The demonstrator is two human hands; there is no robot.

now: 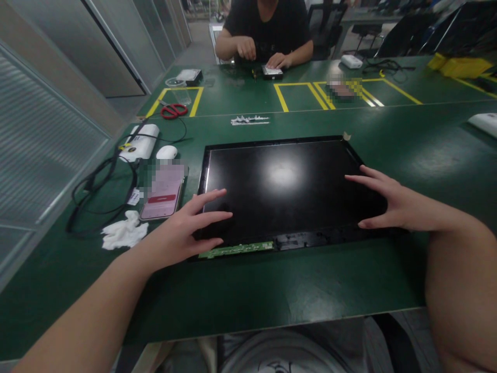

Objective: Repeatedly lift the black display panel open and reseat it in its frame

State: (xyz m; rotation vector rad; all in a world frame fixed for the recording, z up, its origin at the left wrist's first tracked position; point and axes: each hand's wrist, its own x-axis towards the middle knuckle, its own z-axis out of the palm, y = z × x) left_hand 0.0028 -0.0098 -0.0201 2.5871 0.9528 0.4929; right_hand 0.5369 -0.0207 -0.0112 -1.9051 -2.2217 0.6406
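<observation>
A black display panel (pixel 283 181) lies flat on the green table (pixel 272 290), with a green circuit strip (pixel 236 249) exposed along its near edge. My left hand (pixel 190 228) rests at the panel's near-left corner, fingers spread and stretched over its edge. Fingers apart, my right hand (pixel 382 202) lies on the panel's right edge. Neither hand holds anything.
Left of the panel lie a phone (pixel 163 194), a crumpled white cloth (pixel 124 232), a white mouse (pixel 166 152), a white box (pixel 140 142) and black cables (pixel 97 191). Red scissors (pixel 173 110) sit farther back. Across the table a person (pixel 266 31) handles a small device (pixel 272 71).
</observation>
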